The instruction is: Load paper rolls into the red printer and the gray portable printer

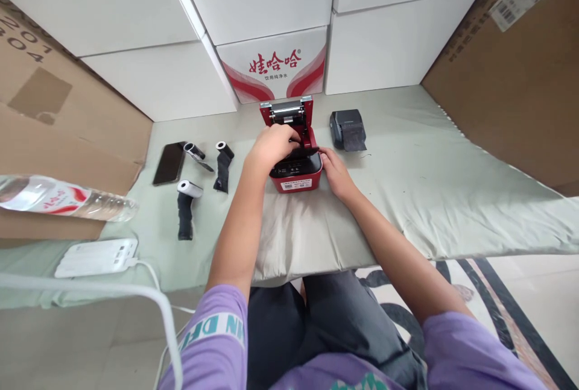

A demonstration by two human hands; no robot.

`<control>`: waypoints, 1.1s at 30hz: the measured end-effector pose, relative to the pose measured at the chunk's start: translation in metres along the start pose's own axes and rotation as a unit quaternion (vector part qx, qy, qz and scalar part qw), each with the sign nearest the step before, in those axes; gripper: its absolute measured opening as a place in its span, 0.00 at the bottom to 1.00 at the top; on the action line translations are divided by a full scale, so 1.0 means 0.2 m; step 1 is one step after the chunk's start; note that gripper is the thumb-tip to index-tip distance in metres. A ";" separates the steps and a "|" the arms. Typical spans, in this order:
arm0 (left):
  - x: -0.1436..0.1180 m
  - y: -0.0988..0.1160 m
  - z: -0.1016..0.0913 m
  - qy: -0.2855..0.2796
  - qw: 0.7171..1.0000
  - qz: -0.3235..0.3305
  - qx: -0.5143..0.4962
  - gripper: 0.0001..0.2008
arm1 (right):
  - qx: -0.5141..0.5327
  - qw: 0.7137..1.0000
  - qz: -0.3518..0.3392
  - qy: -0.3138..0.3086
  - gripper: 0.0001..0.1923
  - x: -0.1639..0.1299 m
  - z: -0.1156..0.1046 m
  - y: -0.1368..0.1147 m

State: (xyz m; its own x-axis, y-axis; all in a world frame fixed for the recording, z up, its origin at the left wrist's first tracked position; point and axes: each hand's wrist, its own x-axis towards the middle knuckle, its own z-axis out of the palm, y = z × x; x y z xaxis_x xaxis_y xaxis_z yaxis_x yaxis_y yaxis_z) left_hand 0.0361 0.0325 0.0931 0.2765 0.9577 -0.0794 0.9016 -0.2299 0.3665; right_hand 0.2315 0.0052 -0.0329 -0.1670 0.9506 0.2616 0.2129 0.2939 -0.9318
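Head view: small red plastic label printer (297, 174) with its lid raised, on the pale green padded cloth (429, 197), near its middle.
Left hand (270, 146): fingers curled down into the printer's open bay; what they grip is hidden.
Right hand (333, 172): laid flat against the printer's right side, fingers together.
Edges: cloth's near edge lies just below the printer; bare cloth to the right.
Left side: black paper rolls (223, 166), black phone (169, 163).
Behind: black printer (347, 129), white cartons (271, 61).
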 end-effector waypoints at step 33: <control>-0.03 -0.04 -0.06 0.011 1.000 0.027 -0.007 0.11 | 0.000 1.000 0.001 -0.006 0.38 0.00 0.00 0.01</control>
State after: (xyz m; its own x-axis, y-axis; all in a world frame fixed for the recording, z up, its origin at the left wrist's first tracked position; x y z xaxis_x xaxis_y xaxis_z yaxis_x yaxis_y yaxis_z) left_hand 0.0241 0.0296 0.1016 0.3178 0.9473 -0.0392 0.8804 -0.2795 0.3832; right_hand 0.2318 0.0060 -0.0337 -0.1773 0.9500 0.2572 0.2135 0.2922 -0.9322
